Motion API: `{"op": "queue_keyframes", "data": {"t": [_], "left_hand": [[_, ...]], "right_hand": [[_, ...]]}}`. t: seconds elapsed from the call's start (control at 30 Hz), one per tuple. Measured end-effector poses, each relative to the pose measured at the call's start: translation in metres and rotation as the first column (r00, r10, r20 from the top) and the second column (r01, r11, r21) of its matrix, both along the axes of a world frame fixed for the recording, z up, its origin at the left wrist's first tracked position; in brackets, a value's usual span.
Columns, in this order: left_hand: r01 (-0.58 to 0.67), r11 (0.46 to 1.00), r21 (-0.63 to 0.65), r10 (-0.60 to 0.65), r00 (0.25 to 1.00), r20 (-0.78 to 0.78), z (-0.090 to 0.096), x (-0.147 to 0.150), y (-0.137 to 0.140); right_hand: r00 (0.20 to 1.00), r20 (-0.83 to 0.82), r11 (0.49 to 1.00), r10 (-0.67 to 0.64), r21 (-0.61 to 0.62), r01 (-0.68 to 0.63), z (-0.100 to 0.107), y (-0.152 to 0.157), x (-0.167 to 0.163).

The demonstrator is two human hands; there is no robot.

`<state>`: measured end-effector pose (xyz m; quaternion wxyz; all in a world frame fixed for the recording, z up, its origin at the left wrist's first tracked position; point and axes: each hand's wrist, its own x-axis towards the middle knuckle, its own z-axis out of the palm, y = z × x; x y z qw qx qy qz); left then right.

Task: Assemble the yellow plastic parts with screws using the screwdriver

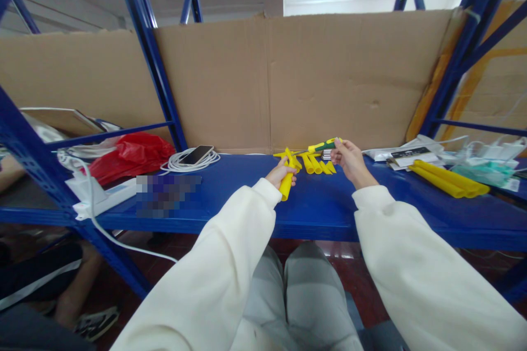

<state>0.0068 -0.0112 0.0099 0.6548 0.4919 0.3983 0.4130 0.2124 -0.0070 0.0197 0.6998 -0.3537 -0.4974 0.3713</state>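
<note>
**My two hands hold a hollow yellow tube [285, 191] and a green-and-yellow-handled screwdriver-like tool [325, 145]**

Below the tube are my knees in grey trousers [315, 279]. The tube itself is over the blue metal counter [239, 186], my left hand [280, 174] gripping it round the middle. Well to its left lies a white power strip [111, 197]; well to its right, longer yellow tubes [440, 178] lie side by side. My right hand [348, 159] pinches the tool's handle end, the thin shaft pointing towards the tube's top; I cannot tell whether they touch. Just right of the tube, short yellow pieces with slanted ends [316, 164] form a row. Left of it, a black smartphone [197, 154] rests on a coiled white cable [175, 162]. Behind it stands a brown cardboard panel [214, 77].
</note>
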Motion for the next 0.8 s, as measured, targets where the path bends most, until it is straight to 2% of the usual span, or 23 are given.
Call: {"op": "queue_keyframes", "data": {"t": [0.33, 0.53, 0.63, 0.8], "left_hand": [[0.006, 1.000, 0.005, -0.005, 0.999, -0.039, -0.0021, -0.0005, 0.0035], [-0.022, 0.998, 0.058, 0.026, 0.998, -0.060, -0.0023, 0.0015, 0.0005], [-0.068, 0.993, 0.101, 0.074, 0.996, -0.055, -0.0023, 0.0019, 0.0001], [-0.235, 0.960, 0.150, 0.247, 0.967, -0.068, -0.0054, 0.0014, 0.0038]], "right_hand": [[0.999, -0.009, 0.999, -0.040, 0.020, 0.041, 0.0015, -0.0028, -0.0027], [0.997, -0.041, 0.998, -0.064, 0.011, 0.064, 0.0014, -0.0032, -0.0033], [0.994, -0.065, 0.996, -0.087, 0.007, 0.088, 0.0019, -0.0028, -0.0028], [0.980, -0.129, 0.988, -0.152, -0.002, 0.153, 0.0031, -0.0012, 0.0014]]}}
